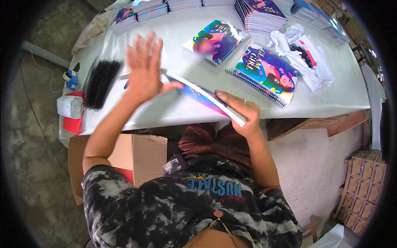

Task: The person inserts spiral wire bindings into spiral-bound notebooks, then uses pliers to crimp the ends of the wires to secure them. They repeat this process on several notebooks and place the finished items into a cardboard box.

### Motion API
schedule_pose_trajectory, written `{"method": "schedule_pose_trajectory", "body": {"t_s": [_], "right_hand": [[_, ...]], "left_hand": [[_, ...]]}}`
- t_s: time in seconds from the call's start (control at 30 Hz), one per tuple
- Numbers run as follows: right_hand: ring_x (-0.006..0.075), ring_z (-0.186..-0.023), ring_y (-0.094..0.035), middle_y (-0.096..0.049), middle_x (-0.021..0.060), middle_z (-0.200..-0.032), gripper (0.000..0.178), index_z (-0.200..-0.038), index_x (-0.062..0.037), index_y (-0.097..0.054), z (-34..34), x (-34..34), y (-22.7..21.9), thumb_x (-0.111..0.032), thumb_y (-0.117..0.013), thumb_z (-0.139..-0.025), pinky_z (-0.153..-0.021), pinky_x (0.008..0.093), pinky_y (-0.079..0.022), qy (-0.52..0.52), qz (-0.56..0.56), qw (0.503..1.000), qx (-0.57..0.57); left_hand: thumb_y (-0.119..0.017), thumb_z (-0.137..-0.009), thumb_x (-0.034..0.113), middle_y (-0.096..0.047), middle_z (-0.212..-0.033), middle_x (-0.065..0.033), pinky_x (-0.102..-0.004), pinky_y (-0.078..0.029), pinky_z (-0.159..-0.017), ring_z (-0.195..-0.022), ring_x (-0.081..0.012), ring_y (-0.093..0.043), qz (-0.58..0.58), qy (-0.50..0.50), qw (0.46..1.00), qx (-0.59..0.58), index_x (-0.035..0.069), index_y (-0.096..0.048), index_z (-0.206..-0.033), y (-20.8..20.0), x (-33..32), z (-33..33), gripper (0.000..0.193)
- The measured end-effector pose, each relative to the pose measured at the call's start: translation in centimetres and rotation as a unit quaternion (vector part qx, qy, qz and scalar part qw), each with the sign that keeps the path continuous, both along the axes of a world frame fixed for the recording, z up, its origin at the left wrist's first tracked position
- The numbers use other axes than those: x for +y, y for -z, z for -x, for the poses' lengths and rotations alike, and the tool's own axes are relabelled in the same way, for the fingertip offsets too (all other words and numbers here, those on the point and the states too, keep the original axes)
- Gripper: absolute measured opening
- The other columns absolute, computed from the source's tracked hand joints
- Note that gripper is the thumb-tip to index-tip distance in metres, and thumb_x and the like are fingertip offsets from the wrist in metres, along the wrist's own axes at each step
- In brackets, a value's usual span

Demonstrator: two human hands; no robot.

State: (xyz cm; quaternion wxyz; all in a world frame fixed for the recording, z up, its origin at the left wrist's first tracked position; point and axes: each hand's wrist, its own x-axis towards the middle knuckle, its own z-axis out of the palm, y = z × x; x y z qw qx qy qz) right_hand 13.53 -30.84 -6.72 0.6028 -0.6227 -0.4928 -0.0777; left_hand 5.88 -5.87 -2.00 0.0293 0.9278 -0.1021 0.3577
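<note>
My right hand (pixel 244 111) grips the near right end of a thin notebook (pixel 202 100) with a blue and pink cover, tilted on edge above the table. My left hand (pixel 142 68) is raised by the notebook's other end, fingers spread and slightly blurred. Behind that hand, a length of spiral coil (pixel 124 77) shows beside the notebook's far end; whether it is threaded in, I cannot tell. A colourful notebook with a coil along its edge (pixel 269 74) lies to the right. Farther back sits another stack of colourful covers (pixel 215 41). Loose black coils (pixel 102 84) are heaped at the left.
Stacked notebooks (pixel 260 16) line the table's far side. Crumpled striped paper (pixel 310 62) lies at the right. A white wrapped bundle (pixel 70 106) and blue tape dispenser (pixel 72 80) sit at the left edge. An open cardboard box (pixel 149 157) stands below the near edge.
</note>
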Motion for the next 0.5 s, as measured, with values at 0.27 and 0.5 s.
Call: {"method": "schedule_pose_trajectory", "body": {"t_s": [0.27,0.5], "right_hand": [[0.0275,-0.091,-0.065,-0.064,0.0183,-0.104,0.033,-0.107,0.0018,-0.062,0.6,0.3,0.4,-0.003,-0.066,-0.074,-0.078,0.032,-0.052,-0.034,-0.026,0.998,-0.051],[0.0281,-0.088,-0.066,-0.065,0.0194,-0.1,0.031,-0.104,0.0022,-0.064,0.8,-0.3,0.7,-0.003,-0.066,-0.074,-0.076,0.0329,-0.053,-0.001,-0.03,0.998,-0.055]], "left_hand": [[-0.027,-0.067,0.086,0.005,-0.146,-0.0276,-0.0631,0.011,-0.1,-0.135,-0.0424,0.007,0.012,-0.05,0.978,-0.202,-0.007,-0.015,-0.139,3.4,4.4,-2.7,0.118],[-0.037,-0.064,0.086,0.002,-0.147,-0.0265,-0.0601,0.012,-0.102,-0.135,-0.042,0.008,0.072,0.054,0.97,-0.224,-0.002,-0.004,-0.142,4.2,4.1,-2.3,0.122]]}}
